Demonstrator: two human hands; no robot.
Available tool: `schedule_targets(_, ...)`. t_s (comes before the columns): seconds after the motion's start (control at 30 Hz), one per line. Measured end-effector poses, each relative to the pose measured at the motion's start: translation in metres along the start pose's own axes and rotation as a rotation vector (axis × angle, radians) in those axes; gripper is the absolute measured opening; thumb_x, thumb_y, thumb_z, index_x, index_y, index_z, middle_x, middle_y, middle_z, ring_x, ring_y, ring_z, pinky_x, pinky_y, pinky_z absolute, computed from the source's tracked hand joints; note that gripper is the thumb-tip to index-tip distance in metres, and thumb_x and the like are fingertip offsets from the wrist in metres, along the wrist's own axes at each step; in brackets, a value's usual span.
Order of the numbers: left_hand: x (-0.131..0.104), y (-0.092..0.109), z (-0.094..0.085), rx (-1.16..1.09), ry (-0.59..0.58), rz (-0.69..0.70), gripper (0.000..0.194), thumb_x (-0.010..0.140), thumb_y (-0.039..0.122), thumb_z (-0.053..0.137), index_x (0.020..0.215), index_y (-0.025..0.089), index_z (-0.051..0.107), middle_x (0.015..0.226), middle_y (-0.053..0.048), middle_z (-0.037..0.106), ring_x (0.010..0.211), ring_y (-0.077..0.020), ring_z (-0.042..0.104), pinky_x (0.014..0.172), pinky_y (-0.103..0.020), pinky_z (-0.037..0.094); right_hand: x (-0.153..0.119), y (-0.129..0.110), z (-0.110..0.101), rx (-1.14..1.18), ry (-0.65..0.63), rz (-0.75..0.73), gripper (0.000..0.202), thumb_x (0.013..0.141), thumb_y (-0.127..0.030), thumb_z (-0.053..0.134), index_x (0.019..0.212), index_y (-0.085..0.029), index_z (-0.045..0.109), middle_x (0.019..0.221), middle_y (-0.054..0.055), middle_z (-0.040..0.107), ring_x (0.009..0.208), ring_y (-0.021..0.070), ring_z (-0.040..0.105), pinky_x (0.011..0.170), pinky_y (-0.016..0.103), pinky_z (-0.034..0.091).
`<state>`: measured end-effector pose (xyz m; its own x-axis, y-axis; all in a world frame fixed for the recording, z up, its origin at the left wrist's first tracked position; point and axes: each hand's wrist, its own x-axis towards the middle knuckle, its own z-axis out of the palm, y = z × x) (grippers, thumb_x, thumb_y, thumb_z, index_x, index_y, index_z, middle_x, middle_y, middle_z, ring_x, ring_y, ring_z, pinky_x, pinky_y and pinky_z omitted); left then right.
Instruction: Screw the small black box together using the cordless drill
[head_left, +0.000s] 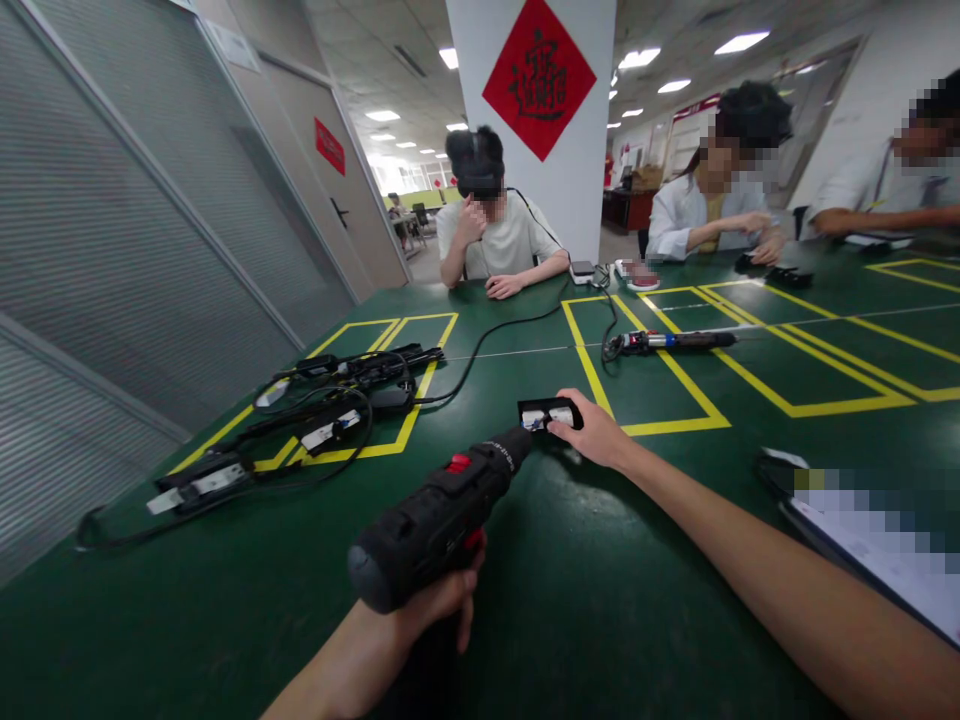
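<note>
Two bare hands [596, 432], slim fingers [466, 618], bare wrists [624, 455], long uncovered forearms [720, 535]

The drill [433, 518] apparently hides part of the left grip [441, 598].

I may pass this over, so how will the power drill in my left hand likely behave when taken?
The power drill will probably feel heavy, given its thick motor housing. That housing looks hard, suggesting it won't flex. Laid sideways, its rounded back end might let it rock.
</note>
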<state>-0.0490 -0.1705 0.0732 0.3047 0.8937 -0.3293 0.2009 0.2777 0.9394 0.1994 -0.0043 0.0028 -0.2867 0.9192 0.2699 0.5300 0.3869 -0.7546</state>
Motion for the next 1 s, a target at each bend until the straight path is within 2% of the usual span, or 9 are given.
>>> schedule_targets(0.53,-0.002,0.005,0.001,-0.008,-0.019,0.027,0.028,0.084,0.026,0.052,0.11,0.015,0.05,0.081,-0.005,0.065,0.057,-0.0153,0.059,0.058,-0.031,0.045,-0.001,-0.001,-0.001,0.016,-0.005,0.006,0.038,0.077,-0.039,0.056,0.11,-0.022,0.046,0.091,0.002,0.059,0.079,0.0171,0.056,0.07,0.029,0.041)
schedule_targets(0.73,-0.001,-0.001,0.0,0.007,-0.009,0.007,0.031,0.084,0.03,0.053,0.111,0.015,0.049,0.067,-0.001,0.063,0.056,-0.0158,0.058,0.06,-0.031,0.044,0.0,0.001,0.0,-0.009,0.001,-0.012,0.038,0.078,-0.04,0.056,0.11,-0.022,0.046,0.091,0.001,0.059,0.078,0.0168,0.055,0.069,0.029,0.041)
schedule_targets(0.9,0.003,-0.01,-0.003,-0.008,0.008,0.015,0.041,0.08,0.039,0.054,0.114,0.015,0.048,0.059,0.0,0.06,0.054,-0.0174,0.057,0.054,-0.03,0.044,0.0,0.0,0.001,-0.009,0.016,-0.008,0.041,0.077,-0.041,0.057,0.111,-0.021,0.046,0.092,0.002,0.059,0.079,0.0165,0.055,0.071,0.029,0.041)
schedule_targets(1.0,0.005,-0.012,-0.005,-0.016,-0.014,0.016,0.041,0.08,0.038,0.056,0.113,0.016,0.048,0.054,0.002,0.057,0.055,-0.0186,0.057,0.053,-0.03,0.044,0.0,-0.001,0.001,-0.011,-0.004,-0.004,0.041,0.077,-0.042,0.057,0.11,-0.021,0.046,0.092,0.002,0.059,0.078,0.0165,0.056,0.069,0.029,0.042)
